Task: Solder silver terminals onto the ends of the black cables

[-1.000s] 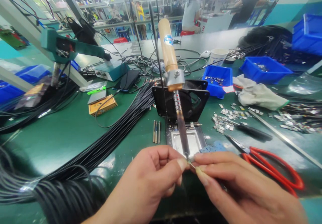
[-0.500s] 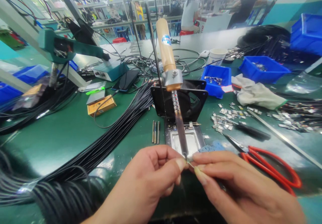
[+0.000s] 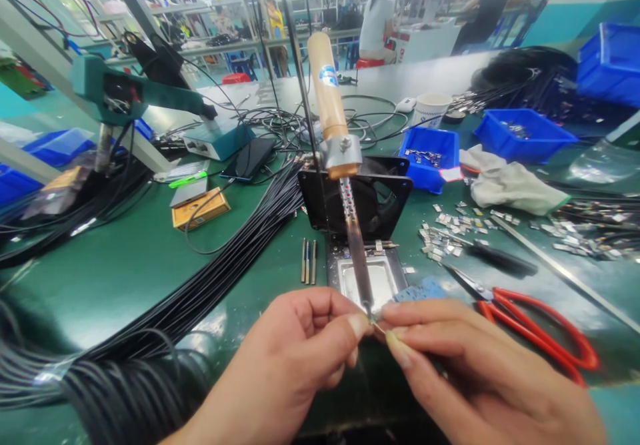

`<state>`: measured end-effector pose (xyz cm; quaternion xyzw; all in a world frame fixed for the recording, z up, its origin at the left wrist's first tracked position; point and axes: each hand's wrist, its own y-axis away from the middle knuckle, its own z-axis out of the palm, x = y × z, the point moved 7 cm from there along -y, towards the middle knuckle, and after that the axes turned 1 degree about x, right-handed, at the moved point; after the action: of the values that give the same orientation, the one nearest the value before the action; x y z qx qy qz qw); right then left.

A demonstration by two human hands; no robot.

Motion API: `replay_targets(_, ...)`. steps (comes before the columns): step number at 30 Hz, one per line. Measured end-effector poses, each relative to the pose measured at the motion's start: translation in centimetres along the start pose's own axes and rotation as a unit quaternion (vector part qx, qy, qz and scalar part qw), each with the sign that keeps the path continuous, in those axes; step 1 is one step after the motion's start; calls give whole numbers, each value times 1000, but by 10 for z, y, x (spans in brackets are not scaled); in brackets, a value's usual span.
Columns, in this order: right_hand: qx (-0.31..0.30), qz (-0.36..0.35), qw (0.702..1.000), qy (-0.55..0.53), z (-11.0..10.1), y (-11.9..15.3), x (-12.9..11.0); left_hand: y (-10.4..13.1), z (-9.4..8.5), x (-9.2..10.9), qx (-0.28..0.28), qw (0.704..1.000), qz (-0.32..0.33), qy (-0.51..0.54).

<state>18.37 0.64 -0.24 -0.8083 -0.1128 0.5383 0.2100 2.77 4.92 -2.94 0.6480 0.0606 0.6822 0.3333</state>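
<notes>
A soldering iron with a wooden handle is clamped upright, its dark tip pointing down between my hands. My left hand is closed in a pinch just under the tip, on a small piece mostly hidden by the fingertips. From the other side, my right hand pinches a thin wire whose end reaches the tip. Behind the fingertips lies a shallow metal tray on a dark base, with a blue sponge beside it.
A black fan stands behind the iron. Bundled black cables stretch across the left. On the right lie red-handled scissors, a black-handled tool, loose metal connectors, a glove and blue bins. People sit farther back.
</notes>
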Motion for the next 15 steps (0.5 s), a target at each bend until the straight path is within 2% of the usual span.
replay_targets(9,7,13,1000,-6,-3,1,1,-1,2,0,-5,1000,-8,12)
replay_targets(15,22,31,999,1,-5,8,1,5,7,-4,-49,998,-34,25)
